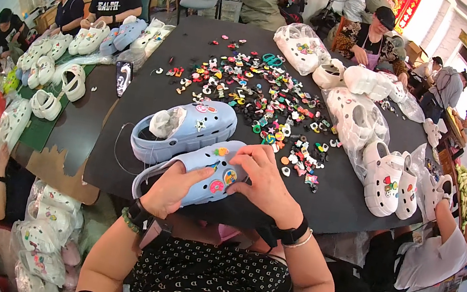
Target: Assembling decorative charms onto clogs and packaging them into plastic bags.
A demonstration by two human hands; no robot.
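My left hand (170, 188) grips the heel side of a light blue clog (201, 165) at the near table edge. Its toe top carries small coloured charms. My right hand (264, 181) rests on the clog's front, fingers pressed by a round charm (230, 177). A second light blue clog (184, 129), stuffed with white paper, lies just beyond the first one. A wide scatter of small colourful charms (253, 91) covers the black table (346, 199) past both clogs.
White clogs (388, 178), some in clear bags, line the right side of the table. More white and blue clogs (89, 40) lie at the left on a green mat. Several other people sit around the table. Bagged clogs (47, 239) are piled on the floor at the lower left.
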